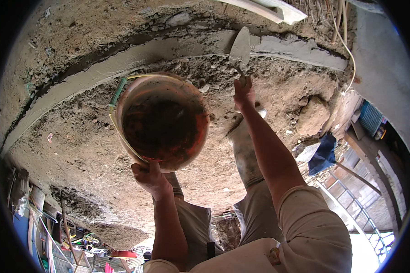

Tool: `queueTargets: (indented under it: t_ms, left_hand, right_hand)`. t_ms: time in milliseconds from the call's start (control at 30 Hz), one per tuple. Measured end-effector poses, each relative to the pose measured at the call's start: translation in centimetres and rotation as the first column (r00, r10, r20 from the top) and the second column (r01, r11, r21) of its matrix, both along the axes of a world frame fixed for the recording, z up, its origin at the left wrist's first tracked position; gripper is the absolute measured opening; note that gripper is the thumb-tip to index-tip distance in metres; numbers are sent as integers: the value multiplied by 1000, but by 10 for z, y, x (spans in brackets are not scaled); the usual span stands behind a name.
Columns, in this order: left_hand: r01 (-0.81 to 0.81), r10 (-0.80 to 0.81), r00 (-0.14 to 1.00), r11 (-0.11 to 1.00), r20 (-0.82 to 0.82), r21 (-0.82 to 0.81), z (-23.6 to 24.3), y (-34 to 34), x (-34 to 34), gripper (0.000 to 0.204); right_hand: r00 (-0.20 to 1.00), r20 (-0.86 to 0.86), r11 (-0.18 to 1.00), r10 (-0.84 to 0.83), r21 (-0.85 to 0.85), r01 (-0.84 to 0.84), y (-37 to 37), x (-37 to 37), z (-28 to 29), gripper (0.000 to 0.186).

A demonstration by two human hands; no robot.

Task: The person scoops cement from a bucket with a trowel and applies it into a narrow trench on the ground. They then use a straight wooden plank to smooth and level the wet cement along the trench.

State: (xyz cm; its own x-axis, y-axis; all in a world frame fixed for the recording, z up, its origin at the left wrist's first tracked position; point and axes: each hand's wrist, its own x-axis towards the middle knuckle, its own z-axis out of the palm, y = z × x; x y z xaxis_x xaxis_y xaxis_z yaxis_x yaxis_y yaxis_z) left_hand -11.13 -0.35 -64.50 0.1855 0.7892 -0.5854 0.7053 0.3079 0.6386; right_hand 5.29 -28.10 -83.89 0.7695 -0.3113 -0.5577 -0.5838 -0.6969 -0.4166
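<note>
Soil (pixel 91 141) is carrying a curved grey mortar band (pixel 159 53). On the band's near side, a round bucket (pixel 193 98), dark and orange-stained inside, is showing its open mouth. A pointed trowel (pixel 240 48), blade coated grey, is overlapping the band, long axis and tip running away from the person. The left hand (pixel 152 180) is gripping the bucket's near rim; the right hand (pixel 245 95) is gripping the trowel's handle.

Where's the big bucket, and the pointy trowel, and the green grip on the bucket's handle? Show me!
Bucket (pixel 158 90): head view, on its inner wall.
Trowel (pixel 240 47): head view, middle of its blade.
Green grip (pixel 118 92): head view, middle of its length.
</note>
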Motion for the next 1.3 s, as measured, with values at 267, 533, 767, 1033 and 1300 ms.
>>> queueTargets:
  t_ms: [267, 533, 767, 1033, 1300]
  left_hand:
    - [-37, 35, 997, 999, 68, 19, 7, 14, 1, 26]
    - [-4, 2, 997, 1000, 73, 31, 6, 20, -1, 28]
    - [-56, 54, 998, 998, 26, 44, 13, 19, 10, 23]
    - [-27, 25, 999, 998, 46, 60, 10, 25, -1, 23]
    - [-71, 70, 997, 997, 27, 34, 10, 24, 4, 29]
  right_hand:
    - [764, -337, 820, 550, 43, -571, 88, -25, -5, 29]
    - [997, -72, 975, 17, -218, -32, -23, 21, 12, 39]
    - [894, -314, 945, 319, 32, -325, 65, -6, 14, 44]
    - [840, -344, 893, 419, -9, -450, 87, 9, 35, 41]
    - [994, -110, 957, 23, -287, -53, -22, 8, 19, 51]
